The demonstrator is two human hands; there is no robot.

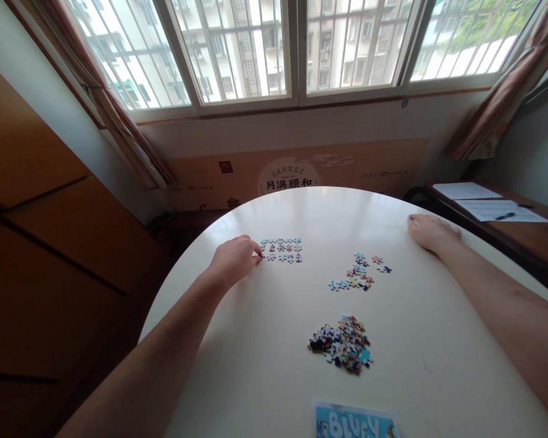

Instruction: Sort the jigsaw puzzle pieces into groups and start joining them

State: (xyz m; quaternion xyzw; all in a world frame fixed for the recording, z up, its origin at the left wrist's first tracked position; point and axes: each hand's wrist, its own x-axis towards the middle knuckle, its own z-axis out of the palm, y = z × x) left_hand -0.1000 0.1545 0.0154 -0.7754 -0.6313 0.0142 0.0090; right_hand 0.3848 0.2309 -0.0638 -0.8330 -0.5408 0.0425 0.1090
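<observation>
My left hand is at the left end of a grid of jigsaw puzzle pieces laid out in short rows. Its thumb and fingers are pinched together on a small puzzle piece at the row's end, mostly hidden by the fingertips. Over on the right, near the table's far edge, my right hand rests on the tabletop with its fingers curled in, and no object shows in it. Between the hands lies a loose cluster of puzzle pieces. Closer to me is a heaped pile of mixed pieces.
The round white table fills the middle. A blue box or card lettered "Bluey" lies at its near edge. Papers and a pen sit on a brown side table at right. Barred windows and a printed cardboard panel stand beyond.
</observation>
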